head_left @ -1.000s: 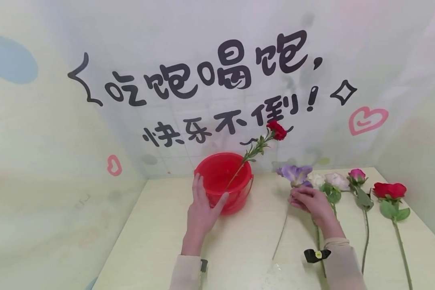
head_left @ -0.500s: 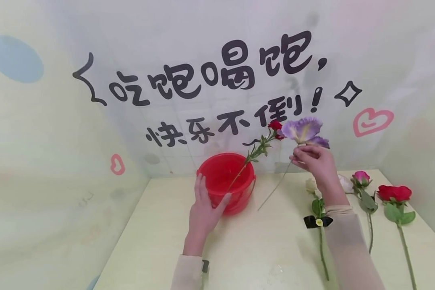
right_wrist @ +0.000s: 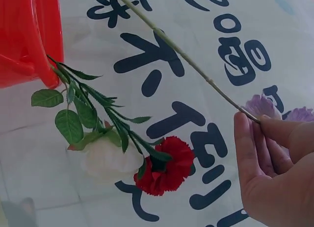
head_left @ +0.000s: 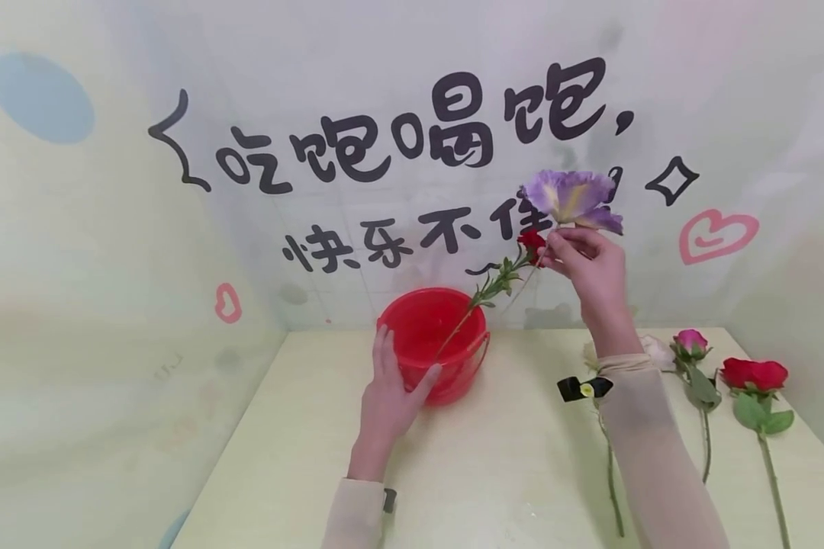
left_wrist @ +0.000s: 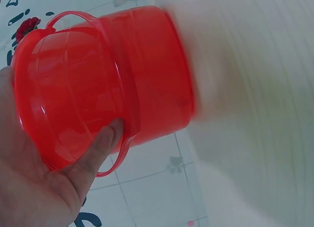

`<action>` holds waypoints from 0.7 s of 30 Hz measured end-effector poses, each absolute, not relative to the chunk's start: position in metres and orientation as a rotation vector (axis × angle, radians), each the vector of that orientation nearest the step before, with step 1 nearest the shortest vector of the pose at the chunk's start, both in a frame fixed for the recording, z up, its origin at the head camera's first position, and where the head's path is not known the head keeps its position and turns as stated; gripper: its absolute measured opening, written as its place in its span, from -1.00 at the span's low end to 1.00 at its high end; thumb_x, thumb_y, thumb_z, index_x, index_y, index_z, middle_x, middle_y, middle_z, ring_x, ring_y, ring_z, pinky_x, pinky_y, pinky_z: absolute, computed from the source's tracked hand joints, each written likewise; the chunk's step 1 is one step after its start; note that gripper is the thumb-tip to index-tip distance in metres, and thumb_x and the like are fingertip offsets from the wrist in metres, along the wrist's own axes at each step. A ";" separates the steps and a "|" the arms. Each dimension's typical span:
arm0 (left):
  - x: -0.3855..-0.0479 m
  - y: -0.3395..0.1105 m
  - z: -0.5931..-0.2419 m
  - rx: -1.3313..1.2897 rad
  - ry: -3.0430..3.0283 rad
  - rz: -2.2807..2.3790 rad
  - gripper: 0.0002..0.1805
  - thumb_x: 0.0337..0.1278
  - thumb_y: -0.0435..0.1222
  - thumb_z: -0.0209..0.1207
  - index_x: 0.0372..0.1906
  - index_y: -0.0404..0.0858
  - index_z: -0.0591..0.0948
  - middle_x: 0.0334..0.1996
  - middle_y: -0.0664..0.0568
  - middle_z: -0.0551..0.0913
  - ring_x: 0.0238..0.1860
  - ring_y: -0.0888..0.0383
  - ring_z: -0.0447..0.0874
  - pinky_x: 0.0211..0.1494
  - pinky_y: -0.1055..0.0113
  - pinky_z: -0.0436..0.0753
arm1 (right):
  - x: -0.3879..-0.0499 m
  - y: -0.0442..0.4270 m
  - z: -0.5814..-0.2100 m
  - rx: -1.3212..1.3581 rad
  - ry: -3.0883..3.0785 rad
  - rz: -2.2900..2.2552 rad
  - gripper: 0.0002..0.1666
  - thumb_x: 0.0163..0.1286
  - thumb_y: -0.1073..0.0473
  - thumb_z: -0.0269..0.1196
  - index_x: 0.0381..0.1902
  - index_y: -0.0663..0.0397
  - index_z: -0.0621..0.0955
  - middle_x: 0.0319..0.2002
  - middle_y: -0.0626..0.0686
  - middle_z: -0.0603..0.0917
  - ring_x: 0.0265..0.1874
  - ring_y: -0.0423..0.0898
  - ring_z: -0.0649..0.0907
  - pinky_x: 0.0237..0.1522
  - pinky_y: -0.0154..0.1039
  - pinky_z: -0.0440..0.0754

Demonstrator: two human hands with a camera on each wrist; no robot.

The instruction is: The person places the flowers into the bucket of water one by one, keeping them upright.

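In the head view my left hand (head_left: 391, 396) spans the near-left side of the red bucket (head_left: 422, 385), fingers on its left wall and thumb across the front. In the left wrist view the thumb (left_wrist: 100, 143) presses the bucket's outer wall. My right hand (head_left: 593, 271) pinches the thin stem of a purple iris (head_left: 571, 197) just below the bloom, above the table. Its bare stem (right_wrist: 181, 53) slants down toward the bucket. A red carnation (right_wrist: 167, 165) leans out of the bucket to the right, its bloom close behind the right hand in the head view.
On the table's (head_left: 494, 465) right side lie a red rose (head_left: 755, 374), a magenta rose (head_left: 691, 343) and pale flowers (head_left: 659, 352), partly hidden by the right arm. The printed backdrop (head_left: 384, 69) rises behind the bucket.
My right hand has lifted the iris off the tabletop and raised it high, its stem's lower end swinging toward the bucket. The left hand stays on the bucket.
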State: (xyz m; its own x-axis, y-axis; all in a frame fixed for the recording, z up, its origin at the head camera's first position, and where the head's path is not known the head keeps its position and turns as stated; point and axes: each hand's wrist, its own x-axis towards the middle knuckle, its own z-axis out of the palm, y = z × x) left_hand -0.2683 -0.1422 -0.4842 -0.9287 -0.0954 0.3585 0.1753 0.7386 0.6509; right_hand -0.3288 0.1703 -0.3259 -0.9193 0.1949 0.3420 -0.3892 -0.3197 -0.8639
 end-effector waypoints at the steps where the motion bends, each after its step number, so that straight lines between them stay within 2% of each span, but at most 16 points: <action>1: -0.268 -0.142 -0.485 -0.064 -2.569 -1.016 0.28 0.09 0.22 0.47 0.73 0.05 -0.09 0.57 0.12 0.20 0.23 -0.08 0.62 -0.01 0.00 0.81 | -0.332 0.167 -0.324 0.243 -1.540 2.267 -0.80 0.40 0.35 0.43 -0.06 0.34 0.71 -0.27 0.11 0.77 -0.33 -0.09 0.81 -0.16 -0.27 0.80; 6: -0.267 -0.143 -0.484 -0.076 -2.576 -1.001 0.27 0.11 0.28 0.42 0.73 0.08 -0.11 0.59 0.15 0.17 0.21 -0.05 0.64 0.01 0.03 0.81 | -0.346 0.152 -0.317 0.249 -1.413 2.227 -0.86 0.38 0.37 0.44 -0.13 0.33 0.74 -0.29 0.15 0.75 -0.34 -0.04 0.82 -0.18 -0.28 0.80; 10: -0.266 -0.143 -0.481 -0.081 -2.569 -0.986 0.26 0.12 0.30 0.39 0.73 0.02 -0.08 0.60 0.13 0.17 0.17 -0.05 0.67 0.00 0.04 0.81 | -0.351 0.143 -0.317 0.253 -1.422 2.221 -0.84 0.40 0.39 0.42 -0.11 0.37 0.72 -0.29 0.15 0.75 -0.36 -0.06 0.81 -0.19 -0.29 0.80; 21: -0.267 -0.143 -0.483 -0.068 -2.578 -1.015 0.31 0.07 0.21 0.49 0.73 0.07 -0.11 0.58 0.12 0.20 0.27 -0.07 0.60 0.03 0.01 0.80 | -0.359 0.123 -0.356 0.232 -1.660 2.140 -0.66 0.46 0.37 0.37 0.06 0.56 0.65 -0.31 0.06 0.77 -0.35 -0.15 0.79 -0.16 -0.30 0.79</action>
State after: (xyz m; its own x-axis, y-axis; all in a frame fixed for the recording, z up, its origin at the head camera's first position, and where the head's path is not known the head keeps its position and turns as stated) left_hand -0.2666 -0.1427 -0.4829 -0.9310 -0.0886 0.3540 0.1765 0.7397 0.6494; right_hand -0.3588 0.1228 -0.3556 -0.8979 0.2240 0.3791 -0.4228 -0.1988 -0.8841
